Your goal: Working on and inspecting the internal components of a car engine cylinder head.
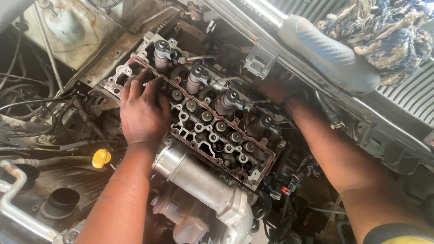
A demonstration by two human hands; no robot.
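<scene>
An open engine cylinder head (205,135) lies diagonally across the engine bay, with valve parts and several upright injectors (195,79) exposed. My left hand (142,110) rests flat on the head's upper left end, fingers spread toward the first injector (162,54). My right hand (273,90) reaches down behind the far side of the head, beneath a grey bar; its fingers are mostly hidden in shadow, so what they touch is unclear.
A ribbed metal cylinder (199,178) runs along the head's near side. A yellow cap (101,158) sits at the left among black hoses and wires. A blue-grey padded bar (325,52) and a rag (384,34) lie at the top right.
</scene>
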